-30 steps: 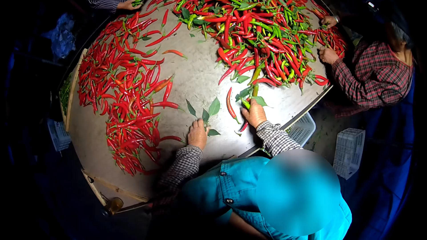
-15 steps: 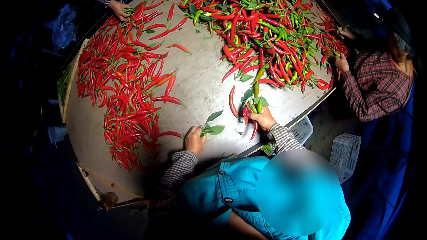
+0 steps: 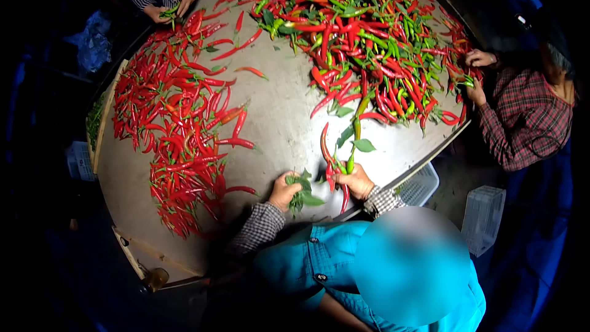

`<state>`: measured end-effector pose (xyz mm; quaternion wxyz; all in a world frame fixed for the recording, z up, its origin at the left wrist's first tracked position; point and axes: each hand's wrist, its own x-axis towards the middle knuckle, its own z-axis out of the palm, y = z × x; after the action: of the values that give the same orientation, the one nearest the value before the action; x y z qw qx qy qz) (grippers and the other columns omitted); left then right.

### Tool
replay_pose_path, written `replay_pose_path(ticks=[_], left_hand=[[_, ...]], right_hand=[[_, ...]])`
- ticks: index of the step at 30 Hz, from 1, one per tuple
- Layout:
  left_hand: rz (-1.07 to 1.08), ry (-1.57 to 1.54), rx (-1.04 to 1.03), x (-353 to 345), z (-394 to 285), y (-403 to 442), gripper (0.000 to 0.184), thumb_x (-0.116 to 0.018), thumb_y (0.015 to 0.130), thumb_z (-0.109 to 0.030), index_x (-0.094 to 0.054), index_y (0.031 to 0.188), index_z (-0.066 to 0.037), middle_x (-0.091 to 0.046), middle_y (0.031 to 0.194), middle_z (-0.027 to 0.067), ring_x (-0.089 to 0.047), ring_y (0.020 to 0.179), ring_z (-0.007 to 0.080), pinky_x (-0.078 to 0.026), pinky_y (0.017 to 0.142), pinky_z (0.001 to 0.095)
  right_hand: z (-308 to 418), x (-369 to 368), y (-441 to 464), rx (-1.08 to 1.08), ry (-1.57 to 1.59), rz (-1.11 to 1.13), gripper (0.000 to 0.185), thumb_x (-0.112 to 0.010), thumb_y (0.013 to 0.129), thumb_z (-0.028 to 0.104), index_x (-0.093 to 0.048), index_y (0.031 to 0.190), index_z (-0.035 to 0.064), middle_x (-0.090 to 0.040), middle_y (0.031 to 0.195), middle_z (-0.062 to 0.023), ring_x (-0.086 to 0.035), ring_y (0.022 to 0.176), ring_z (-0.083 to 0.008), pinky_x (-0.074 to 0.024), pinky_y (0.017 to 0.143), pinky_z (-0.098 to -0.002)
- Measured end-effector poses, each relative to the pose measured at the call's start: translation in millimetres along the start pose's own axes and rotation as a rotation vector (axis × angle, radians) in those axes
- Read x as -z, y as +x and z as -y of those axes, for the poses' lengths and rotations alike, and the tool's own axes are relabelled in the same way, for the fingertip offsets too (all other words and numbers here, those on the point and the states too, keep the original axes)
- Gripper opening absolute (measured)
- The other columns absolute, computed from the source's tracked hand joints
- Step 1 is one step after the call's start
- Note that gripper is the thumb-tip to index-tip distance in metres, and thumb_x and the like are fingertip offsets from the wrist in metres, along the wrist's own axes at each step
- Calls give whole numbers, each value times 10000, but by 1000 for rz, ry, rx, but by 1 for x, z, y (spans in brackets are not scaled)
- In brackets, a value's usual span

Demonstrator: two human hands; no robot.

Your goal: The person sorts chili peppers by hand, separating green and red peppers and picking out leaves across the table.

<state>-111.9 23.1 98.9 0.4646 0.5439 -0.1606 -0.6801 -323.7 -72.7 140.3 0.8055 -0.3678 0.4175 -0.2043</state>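
left hand (image 3: 284,192) curled, right hand (image 3: 358,181) gripping

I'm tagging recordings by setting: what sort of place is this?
Probably a produce-sorting workplace: chilli peppers in masses on a broad table, several people around it, plastic crates nearby.

One chilli pile (image 3: 184,128) is lying left on the table (image 3: 279,117), a second pile (image 3: 381,55) right and farther back. Nearer the front edge, the left hand (image 3: 285,192) is holding leaves (image 3: 302,190), the right hand (image 3: 357,181) chillies (image 3: 350,164). Beyond the front-right edge, a basket (image 3: 424,183) is sitting left of a crate (image 3: 483,221).
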Motion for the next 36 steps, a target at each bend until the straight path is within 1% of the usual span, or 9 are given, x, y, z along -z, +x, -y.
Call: replay_pose_path(ticks=[3, 11, 15, 19, 21, 25, 29, 34, 36], left_hand=[[48, -129, 152, 6, 1, -5, 335, -496, 733, 19, -539, 1064, 12, -592, 827, 64, -561, 691, 133, -477, 630, 254], [-176, 109, 157, 8, 14, -4, 189, -595, 758, -73, -601, 915, 31, -611, 819, 59, -572, 692, 151, -460, 623, 276], [-149, 184, 188, 21, 25, 6, 201, -603, 750, -74, -601, 921, 32, -607, 817, 60, -570, 697, 155, -457, 632, 276], [-114, 216, 178, 27, 31, 9, 169, -601, 743, -59, -600, 890, 23, -599, 797, 58, -563, 680, 151, -453, 632, 284], [-107, 210, 191, 28, 32, 10, 150, -595, 743, -50, -598, 876, 19, -596, 786, 56, -559, 666, 149, -451, 627, 282], [-124, 184, 190, 18, 19, 3, 155, -590, 737, -50, -583, 873, 25, -595, 738, 66, -551, 581, 159, -453, 521, 287], [-111, 185, 198, 14, 18, 6, 184, -595, 732, -61, -576, 889, 33, -591, 716, 85, -547, 536, 177, -447, 440, 302], [-124, 344, 136, 9, 8, 0, 142, -622, 739, -92, -597, 817, 24, -595, 737, 57, -544, 625, 142, -445, 567, 280], [-120, 347, 122, 20, 19, 6, 141, -618, 737, -84, -603, 833, 17, -590, 741, 43, -541, 632, 136, -442, 580, 274]], right_hand=[[-2, 6, -8, -9, -153, -16, 202, -627, 719, -9, -594, 918, -7, -607, 811, -46, -561, 731, -125, -466, 680, -264], [11, 31, -30, 206, -386, -65, 166, -608, 745, 22, -562, 905, 6, -593, 781, -28, -536, 722, -102, -454, 674, -258], [47, 49, -78, 317, -157, -378, 133, -579, 729, 9, -531, 853, 21, -599, 719, -25, -584, 659, -102, -485, 616, -253], [26, 146, -135, 441, -341, -896, 133, -569, 732, 12, -549, 863, 15, -614, 756, -48, -589, 686, -115, -494, 648, -260], [25, 161, -178, 293, -576, -1175, 196, -585, 712, 11, -560, 906, 14, -611, 770, -43, -577, 690, -114, -480, 659, -256], [-31, 177, -206, 77, -695, -1239, 180, -637, 666, 112, -582, 812, 21, -610, 716, -86, -577, 656, -139, -472, 643, -294], [-74, 190, -230, -159, -890, -1432, 247, -650, 673, 162, -598, 892, 60, -625, 822, -173, -602, 786, -341, -471, 697, -398], [-147, 263, -382, -829, -596, -1647, 360, -666, 704, 289, -602, 976, 63, -623, 907, -174, -600, 871, -323, -469, 750, -389], [-145, 263, -378, -951, -879, -1739, 352, -704, 676, 266, -603, 937, 51, -625, 843, -158, -604, 782, -308, -463, 697, -377]])
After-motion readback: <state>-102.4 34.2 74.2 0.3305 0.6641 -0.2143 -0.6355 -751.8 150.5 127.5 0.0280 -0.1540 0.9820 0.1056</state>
